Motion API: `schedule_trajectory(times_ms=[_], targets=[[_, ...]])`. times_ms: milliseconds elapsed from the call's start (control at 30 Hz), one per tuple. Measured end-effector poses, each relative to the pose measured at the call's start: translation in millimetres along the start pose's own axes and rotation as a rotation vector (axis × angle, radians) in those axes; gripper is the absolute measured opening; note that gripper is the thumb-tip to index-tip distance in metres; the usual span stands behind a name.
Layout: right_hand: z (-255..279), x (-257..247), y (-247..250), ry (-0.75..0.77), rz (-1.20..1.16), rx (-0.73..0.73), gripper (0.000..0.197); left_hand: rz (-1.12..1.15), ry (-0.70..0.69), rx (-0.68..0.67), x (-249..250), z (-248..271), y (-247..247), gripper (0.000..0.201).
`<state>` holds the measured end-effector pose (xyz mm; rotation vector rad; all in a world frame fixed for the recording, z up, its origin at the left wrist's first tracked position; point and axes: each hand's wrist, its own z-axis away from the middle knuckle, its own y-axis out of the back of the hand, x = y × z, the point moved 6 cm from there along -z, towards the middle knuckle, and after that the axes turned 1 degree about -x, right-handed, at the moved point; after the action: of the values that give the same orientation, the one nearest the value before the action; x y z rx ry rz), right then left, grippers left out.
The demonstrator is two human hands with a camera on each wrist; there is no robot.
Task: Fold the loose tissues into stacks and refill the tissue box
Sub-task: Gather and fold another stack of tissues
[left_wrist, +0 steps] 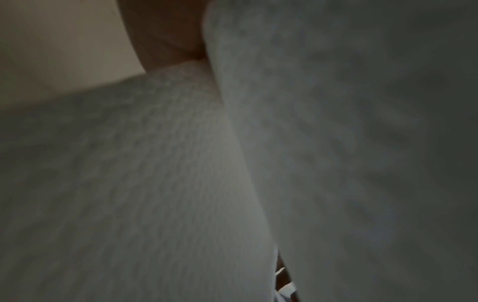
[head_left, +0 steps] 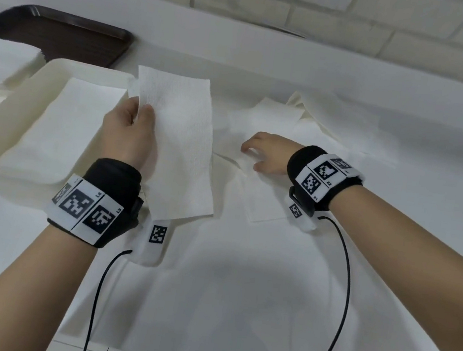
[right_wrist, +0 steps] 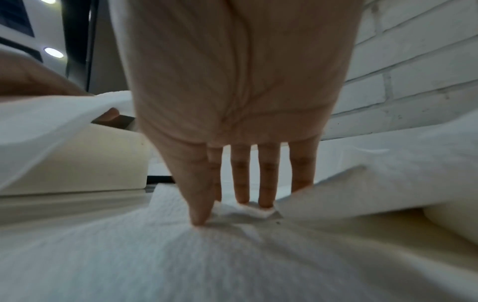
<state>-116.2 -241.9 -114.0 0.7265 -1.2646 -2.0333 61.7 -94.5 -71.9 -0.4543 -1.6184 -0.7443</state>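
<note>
The left hand [head_left: 130, 132] pinches a folded tissue [head_left: 181, 145] by its upper left edge and holds it lifted just over the right rim of the cream tray [head_left: 62, 67], where another folded tissue [head_left: 53, 134] already lies flat. The right hand [head_left: 268, 153], well apart from the left, presses straight fingertips [right_wrist: 241, 199] onto a loose tissue [head_left: 265, 197] spread on the table [head_left: 388, 269] — holding it down, not gripping. To do this well, the lifted piece should probably be lowered square onto the one in the tray, edges matched, and released only once flat — otherwise the stack skews. More unfolded tissues [head_left: 320, 119] wait beyond the right hand.
</note>
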Motion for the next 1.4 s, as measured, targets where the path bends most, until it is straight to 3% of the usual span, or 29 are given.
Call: schedule_trajectory(times_ms=[167, 300, 433, 633, 733, 833, 933, 1033, 1100, 1200, 1267, 1400], targets=[[0.0, -0.3, -0.9, 0.028, 0.117, 0.048, 0.047, 0.089, 0.047, 0.060, -4.5, -0.3, 4.3, 0.059], [-2.6, 0.7, 6.4, 0.000, 0.075, 0.125, 0.031, 0.041, 0.018, 0.053, -5.2, -0.4, 6.3, 0.059], [1.0, 4.9, 18.3, -0.018, -0.207, 0.188, 0.032, -0.023, -0.050, 0.023, -1.9, -2.4, 3.8, 0.051], [32.4, 8.6, 62.0, 0.070, -0.767, 0.559, 0.024, -0.035, -0.033, 0.051, 0.2, -9.9, 5.1, 0.057], [51.4, 0.9, 77.7, 0.154, -1.049, 0.607, 0.023, -0.049, -0.050, 0.055, 7.3, -11.7, 2.5, 0.055], [61.9, -9.6, 86.9, 0.220, -1.204, 0.581, 0.017, -0.015, -0.075, -0.013, 18.9, -5.6, -6.9, 0.035], [70.8, -18.2, 92.5, 0.236, -1.230, 0.573, 0.015, 0.051, -0.091, -0.147, 33.8, 8.6, -21.8, 0.029], [78.5, -22.3, 95.8, 0.220, -1.167, 0.604, 0.013, 0.139, -0.081, -0.237, 47.8, 24.8, -38.4, 0.048], [81.0, -22.8, 94.7, 0.193, -1.117, 0.627, 0.013, 0.201, -0.065, -0.231, 52.7, 32.3, -46.6, 0.046], [79.9, -18.8, 87.3, 0.137, -1.057, 0.641, 0.021, 0.245, -0.084, -0.270, 55.1, 39.1, -59.1, 0.020], [77.4, -13.9, 79.3, 0.093, -1.013, 0.613, 0.025, 0.205, -0.076, -0.253, 48.2, 36.5, -62.0, 0.019], [75.5, 1.3, 51.8, 0.003, -0.861, 0.493, 0.012, 0.089, -0.065, -0.188, 34.3, 29.4, -59.8, 0.013]])
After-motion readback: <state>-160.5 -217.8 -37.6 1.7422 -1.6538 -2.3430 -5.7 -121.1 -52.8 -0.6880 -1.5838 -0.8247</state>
